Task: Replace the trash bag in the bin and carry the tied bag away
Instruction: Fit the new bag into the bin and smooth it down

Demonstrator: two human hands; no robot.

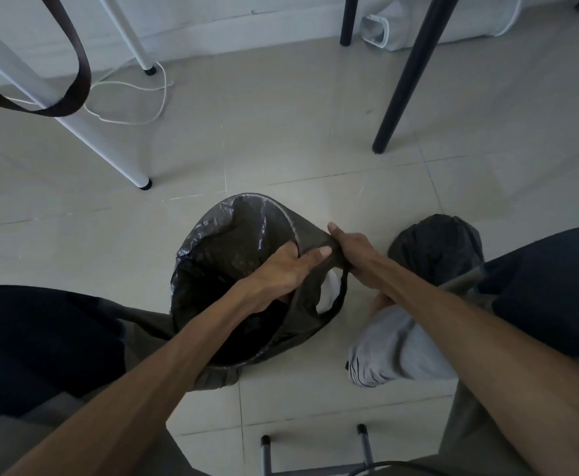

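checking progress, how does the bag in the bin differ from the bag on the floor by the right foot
The bag in the bin is open, spread over the rim; the floor bag is gathered shut at its top. The left hand and right hand grip the bin bag's edge; nothing touches the floor bag. Both are dark plastic.

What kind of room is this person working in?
Probably a home room or small office: pale tiled floor, white table legs with a loose white cable, dark chair legs, and a small lined bin.

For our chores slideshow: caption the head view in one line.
Both hands, left hand and right hand, stretch a new bag over the bin; tied bag waits alongside.
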